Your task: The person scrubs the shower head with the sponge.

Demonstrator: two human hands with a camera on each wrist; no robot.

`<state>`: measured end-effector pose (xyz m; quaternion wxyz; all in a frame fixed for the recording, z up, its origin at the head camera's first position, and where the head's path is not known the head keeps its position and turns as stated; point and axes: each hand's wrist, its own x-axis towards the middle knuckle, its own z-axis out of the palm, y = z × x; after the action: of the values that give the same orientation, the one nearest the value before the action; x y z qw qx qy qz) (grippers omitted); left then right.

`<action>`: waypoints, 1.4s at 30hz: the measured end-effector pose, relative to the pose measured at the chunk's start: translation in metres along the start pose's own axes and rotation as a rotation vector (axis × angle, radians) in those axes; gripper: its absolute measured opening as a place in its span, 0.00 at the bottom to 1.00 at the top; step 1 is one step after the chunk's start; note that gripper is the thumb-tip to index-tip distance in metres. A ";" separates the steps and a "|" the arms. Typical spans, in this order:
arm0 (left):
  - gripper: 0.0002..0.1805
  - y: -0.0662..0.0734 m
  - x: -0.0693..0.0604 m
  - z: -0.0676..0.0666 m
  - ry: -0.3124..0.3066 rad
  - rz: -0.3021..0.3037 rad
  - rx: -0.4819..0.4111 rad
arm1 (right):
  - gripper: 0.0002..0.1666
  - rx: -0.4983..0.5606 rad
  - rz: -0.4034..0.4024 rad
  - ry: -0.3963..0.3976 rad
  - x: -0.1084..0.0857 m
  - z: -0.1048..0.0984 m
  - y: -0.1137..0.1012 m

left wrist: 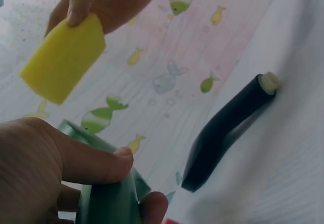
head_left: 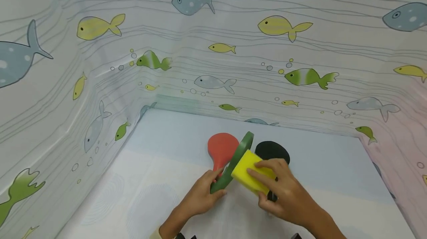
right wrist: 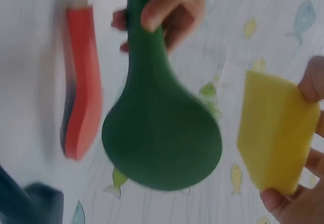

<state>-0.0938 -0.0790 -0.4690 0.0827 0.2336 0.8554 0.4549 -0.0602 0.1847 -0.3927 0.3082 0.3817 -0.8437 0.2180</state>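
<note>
My left hand (head_left: 201, 193) grips the handle of a green paddle-shaped object (head_left: 237, 157), held tilted with its round end up and away. In the right wrist view its broad round face (right wrist: 164, 133) shows. A yellow sponge-like block (head_left: 248, 170) is pinched between the thumb and fingers of my right hand (head_left: 288, 191), close beside the green object. The right wrist view shows a gap between the block (right wrist: 276, 130) and the green object. In the left wrist view my left thumb lies along the green handle (left wrist: 109, 198).
Behind the hands, a red paddle-shaped object (head_left: 222, 148) lies on the white surface (head_left: 150, 165), left of a similar black one (head_left: 272, 150). Fish-patterned sheeting (head_left: 213, 61) rises around the back and sides. A dark object (right wrist: 43, 203) shows at the right wrist view's lower left.
</note>
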 end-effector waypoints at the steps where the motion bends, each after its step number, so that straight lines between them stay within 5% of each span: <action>1: 0.34 0.000 0.001 0.000 -0.013 -0.017 -0.030 | 0.26 -0.031 0.005 0.040 0.002 -0.001 0.004; 6: 0.37 0.004 0.001 0.002 -0.061 -0.093 -0.162 | 0.26 -0.152 0.035 0.112 0.005 0.004 0.015; 10: 0.41 0.006 0.000 0.004 -0.079 -0.129 -0.247 | 0.26 -0.197 -0.017 0.055 0.002 0.019 0.011; 18: 0.37 -0.001 0.001 0.008 -0.045 -0.134 -0.292 | 0.26 -0.241 -0.056 0.011 -0.006 0.038 0.001; 27: 0.27 -0.002 0.001 0.008 -0.030 -0.110 -0.457 | 0.25 -0.221 -0.118 0.008 -0.013 0.052 -0.008; 34: 0.28 -0.002 -0.001 0.005 -0.008 -0.100 -0.482 | 0.24 -0.002 -0.082 -0.088 -0.020 0.052 -0.010; 42: 0.35 -0.006 0.002 0.003 0.010 -0.027 -0.549 | 0.41 0.271 -0.055 -0.231 -0.025 0.032 -0.011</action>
<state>-0.0961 -0.0784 -0.4753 0.1449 0.1886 0.7034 0.6699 -0.0507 0.1713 -0.4312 0.1609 0.4651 -0.8256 0.2761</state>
